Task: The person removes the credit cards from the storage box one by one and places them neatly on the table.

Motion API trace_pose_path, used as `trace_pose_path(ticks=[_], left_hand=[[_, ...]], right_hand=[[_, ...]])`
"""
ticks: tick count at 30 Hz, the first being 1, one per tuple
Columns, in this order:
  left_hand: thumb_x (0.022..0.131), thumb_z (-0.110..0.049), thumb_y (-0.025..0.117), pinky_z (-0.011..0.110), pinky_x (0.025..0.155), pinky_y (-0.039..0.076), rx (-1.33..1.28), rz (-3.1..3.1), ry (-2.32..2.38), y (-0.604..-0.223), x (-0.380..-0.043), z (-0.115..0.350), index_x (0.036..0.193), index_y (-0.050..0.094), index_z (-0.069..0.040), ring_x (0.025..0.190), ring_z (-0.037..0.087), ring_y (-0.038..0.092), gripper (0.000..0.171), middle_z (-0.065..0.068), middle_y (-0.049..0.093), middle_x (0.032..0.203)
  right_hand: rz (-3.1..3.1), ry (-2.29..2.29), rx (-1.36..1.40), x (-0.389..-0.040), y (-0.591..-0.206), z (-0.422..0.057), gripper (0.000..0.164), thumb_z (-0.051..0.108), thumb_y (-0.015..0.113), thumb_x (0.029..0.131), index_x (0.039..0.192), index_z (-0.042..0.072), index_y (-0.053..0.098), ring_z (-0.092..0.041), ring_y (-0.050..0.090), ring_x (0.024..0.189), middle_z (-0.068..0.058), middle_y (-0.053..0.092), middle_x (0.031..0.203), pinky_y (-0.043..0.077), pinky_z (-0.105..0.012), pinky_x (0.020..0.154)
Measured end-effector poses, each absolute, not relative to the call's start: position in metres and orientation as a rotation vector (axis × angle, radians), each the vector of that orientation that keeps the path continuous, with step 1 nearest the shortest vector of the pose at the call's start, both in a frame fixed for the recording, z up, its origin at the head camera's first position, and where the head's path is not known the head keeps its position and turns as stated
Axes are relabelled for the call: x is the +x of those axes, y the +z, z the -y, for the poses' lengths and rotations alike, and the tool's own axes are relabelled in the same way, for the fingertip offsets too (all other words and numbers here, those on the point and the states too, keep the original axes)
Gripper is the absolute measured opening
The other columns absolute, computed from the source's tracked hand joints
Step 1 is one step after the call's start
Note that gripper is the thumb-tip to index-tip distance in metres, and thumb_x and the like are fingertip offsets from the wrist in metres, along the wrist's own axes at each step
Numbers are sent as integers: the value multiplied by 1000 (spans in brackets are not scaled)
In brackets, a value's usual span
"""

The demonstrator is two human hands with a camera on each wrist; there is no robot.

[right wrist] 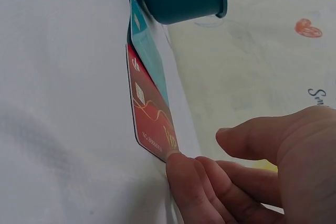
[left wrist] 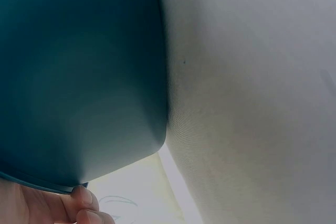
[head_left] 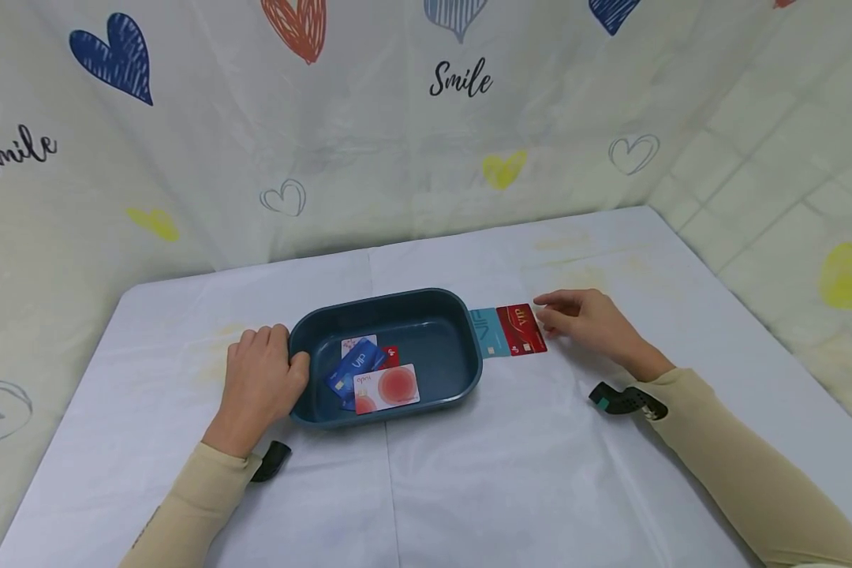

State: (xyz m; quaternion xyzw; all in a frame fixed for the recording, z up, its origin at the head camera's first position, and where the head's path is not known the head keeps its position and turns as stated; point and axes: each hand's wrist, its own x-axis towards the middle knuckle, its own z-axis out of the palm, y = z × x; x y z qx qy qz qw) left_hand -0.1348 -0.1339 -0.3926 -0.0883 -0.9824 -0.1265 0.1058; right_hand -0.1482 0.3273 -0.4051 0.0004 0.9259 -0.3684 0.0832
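Observation:
My left hand [head_left: 259, 386] grips the left end of a dark teal plastic basin [head_left: 436, 359], thumb at the rim; in the left wrist view its fingertips [left wrist: 84, 198] curl just beneath the rim. A red VIP card [head_left: 524, 339] lies on the table right of the basin, slightly overlapped with a teal card [head_left: 488, 330] whose far end passes under the basin's edge. My right hand [head_left: 589, 323] is at the red card's outer end. In the right wrist view an index fingertip [right wrist: 181, 169] touches the card's corner, while the thumb [right wrist: 247, 137] stays apart from it.
Inside the basin several cards lie in a loose pile: a blue VIP card [head_left: 357, 369], a pale card with a red circle [head_left: 397, 386], a red one [head_left: 392, 356] and a white one [head_left: 350, 344]. A white cloth [head_left: 468, 489] covers the table; a heart-printed curtain [head_left: 383, 158] hangs behind.

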Motion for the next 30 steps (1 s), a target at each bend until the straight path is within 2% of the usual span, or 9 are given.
trace_pose_path(ticks=[8,17,30], left_hand=[[89,-24,46,40,67,31,-244,2892,-383,-392,-132,138,88,54,2,77,32,44,28,16,54,78],[89,-25,45,40,68,30,-270,2886,-369,-390,-137,137,84,51,0,77,31,43,26,15,52,77],[88,-24,46,38,66,29,-276,2847,-368,-392,-138,139,80,50,-2,75,31,43,23,14,51,75]], right_hand=[[-2782,-1109,-35,-147,-400,-321,44,41,58,94,129,14,61,-20,67,87,-11,72,109,52,-25,74],[-2811,-1122,-23,-144,-397,-321,45,45,56,94,128,16,60,-17,69,87,-9,72,109,52,-23,76],[-2876,-1105,-159,-146,-384,-310,37,37,58,95,123,13,64,-14,69,80,-11,73,105,50,-24,72]])
